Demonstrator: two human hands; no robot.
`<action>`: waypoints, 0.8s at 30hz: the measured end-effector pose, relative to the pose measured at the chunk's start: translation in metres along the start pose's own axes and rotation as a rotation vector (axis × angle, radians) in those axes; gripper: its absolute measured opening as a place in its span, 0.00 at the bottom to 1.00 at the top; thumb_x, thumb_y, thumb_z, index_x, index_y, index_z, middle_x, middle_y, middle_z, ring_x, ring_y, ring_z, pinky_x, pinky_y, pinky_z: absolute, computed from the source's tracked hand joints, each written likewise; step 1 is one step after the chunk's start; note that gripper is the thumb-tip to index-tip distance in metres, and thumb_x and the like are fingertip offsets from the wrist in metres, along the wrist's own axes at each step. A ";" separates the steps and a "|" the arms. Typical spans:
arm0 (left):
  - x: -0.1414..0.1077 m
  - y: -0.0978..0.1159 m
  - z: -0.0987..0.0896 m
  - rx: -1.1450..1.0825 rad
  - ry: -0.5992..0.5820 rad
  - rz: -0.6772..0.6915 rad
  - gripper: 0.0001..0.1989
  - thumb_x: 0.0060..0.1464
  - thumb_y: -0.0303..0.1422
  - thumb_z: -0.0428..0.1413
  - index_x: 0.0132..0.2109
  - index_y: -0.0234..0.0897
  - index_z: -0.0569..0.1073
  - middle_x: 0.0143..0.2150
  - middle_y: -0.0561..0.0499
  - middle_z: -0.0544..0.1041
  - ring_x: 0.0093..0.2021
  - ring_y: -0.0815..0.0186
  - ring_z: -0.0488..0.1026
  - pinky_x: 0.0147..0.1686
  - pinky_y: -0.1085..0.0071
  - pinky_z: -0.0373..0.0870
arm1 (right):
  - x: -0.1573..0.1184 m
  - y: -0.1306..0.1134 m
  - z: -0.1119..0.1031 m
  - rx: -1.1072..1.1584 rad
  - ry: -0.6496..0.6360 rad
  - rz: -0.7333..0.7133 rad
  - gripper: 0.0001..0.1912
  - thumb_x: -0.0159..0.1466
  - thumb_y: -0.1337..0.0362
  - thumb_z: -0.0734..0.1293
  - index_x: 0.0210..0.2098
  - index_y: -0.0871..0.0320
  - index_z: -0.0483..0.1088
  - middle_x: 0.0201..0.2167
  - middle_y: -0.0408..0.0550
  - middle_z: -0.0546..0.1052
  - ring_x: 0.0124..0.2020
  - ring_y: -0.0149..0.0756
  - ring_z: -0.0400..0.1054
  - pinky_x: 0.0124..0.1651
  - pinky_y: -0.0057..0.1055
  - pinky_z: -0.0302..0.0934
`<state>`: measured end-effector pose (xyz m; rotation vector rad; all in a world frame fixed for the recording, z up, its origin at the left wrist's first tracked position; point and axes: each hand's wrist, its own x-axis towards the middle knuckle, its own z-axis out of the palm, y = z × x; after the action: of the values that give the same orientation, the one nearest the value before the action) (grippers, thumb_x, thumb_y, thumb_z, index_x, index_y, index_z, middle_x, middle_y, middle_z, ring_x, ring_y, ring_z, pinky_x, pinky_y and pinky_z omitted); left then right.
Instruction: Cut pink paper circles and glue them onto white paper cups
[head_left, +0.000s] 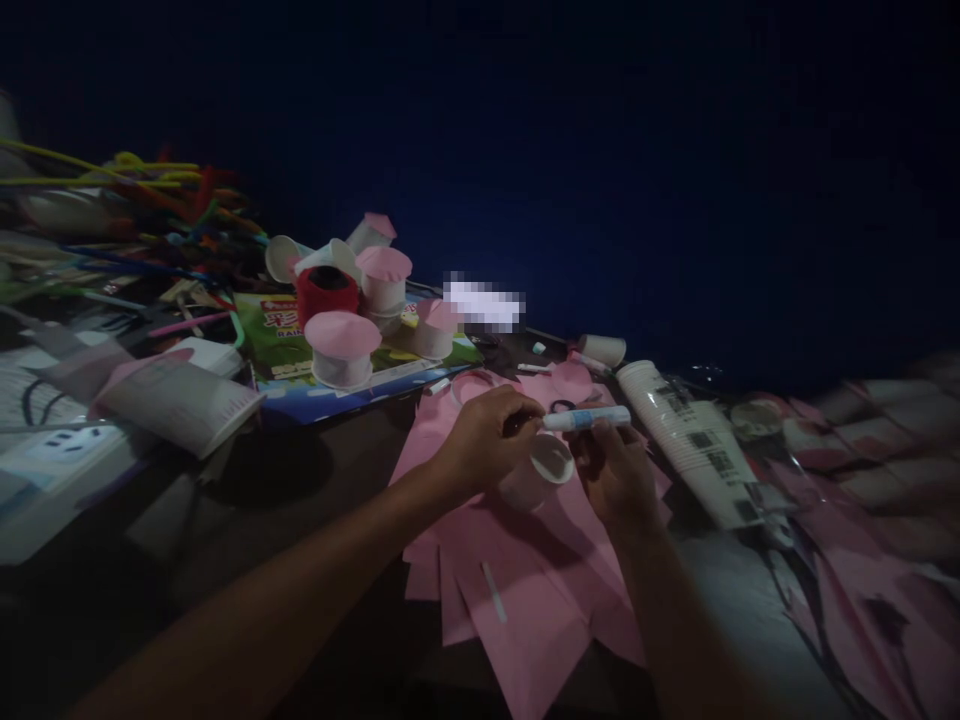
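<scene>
A white and blue tube that looks like a glue stick (581, 418) lies sideways between my two hands. My right hand (619, 470) is closed around its right part. With thumb and fingertips pinched, my left hand (491, 440) grips its left end; whether a cap is there is hidden by the fingers. Just below the tube, a white paper cup (541, 470) stands tilted with its opening up, partly behind my left hand. Under the cup, sheets of pink paper (525, 640) are spread in a loose pile.
At the left back stand small cups with pink paper tops (343, 340) on a green and blue packet (281, 350). Further left are a cup on its side (184, 400), a power strip (67, 450) and pipe cleaners (161, 180). Stacked paper cups (686, 440) in plastic lie right.
</scene>
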<state>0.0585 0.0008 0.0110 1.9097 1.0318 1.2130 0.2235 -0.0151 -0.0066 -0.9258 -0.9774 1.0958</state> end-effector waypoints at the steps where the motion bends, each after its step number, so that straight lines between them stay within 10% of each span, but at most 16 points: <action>1: 0.000 -0.001 -0.001 0.013 0.004 0.021 0.07 0.48 0.24 0.52 0.33 0.34 0.74 0.27 0.53 0.71 0.26 0.73 0.65 0.26 0.77 0.59 | 0.000 0.000 0.000 -0.002 0.000 0.000 0.10 0.52 0.59 0.70 0.32 0.57 0.70 0.19 0.40 0.72 0.16 0.23 0.58 0.19 0.22 0.51; 17: -0.002 -0.009 0.000 0.099 -0.005 0.201 0.06 0.45 0.21 0.51 0.26 0.35 0.68 0.26 0.53 0.69 0.28 0.71 0.63 0.28 0.75 0.57 | -0.003 -0.002 0.000 -0.068 -0.082 -0.045 0.10 0.52 0.59 0.70 0.33 0.56 0.71 0.19 0.39 0.70 0.17 0.24 0.56 0.21 0.24 0.49; 24: 0.000 -0.002 -0.002 -0.061 -0.004 0.032 0.06 0.43 0.21 0.48 0.26 0.34 0.68 0.25 0.55 0.67 0.27 0.72 0.62 0.26 0.76 0.56 | -0.004 -0.001 -0.002 -0.021 -0.126 -0.035 0.09 0.53 0.60 0.70 0.33 0.55 0.71 0.20 0.38 0.69 0.18 0.24 0.57 0.22 0.24 0.50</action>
<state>0.0566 0.0023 0.0101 1.8873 0.9543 1.2448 0.2246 -0.0197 -0.0073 -0.8618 -1.1066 1.1273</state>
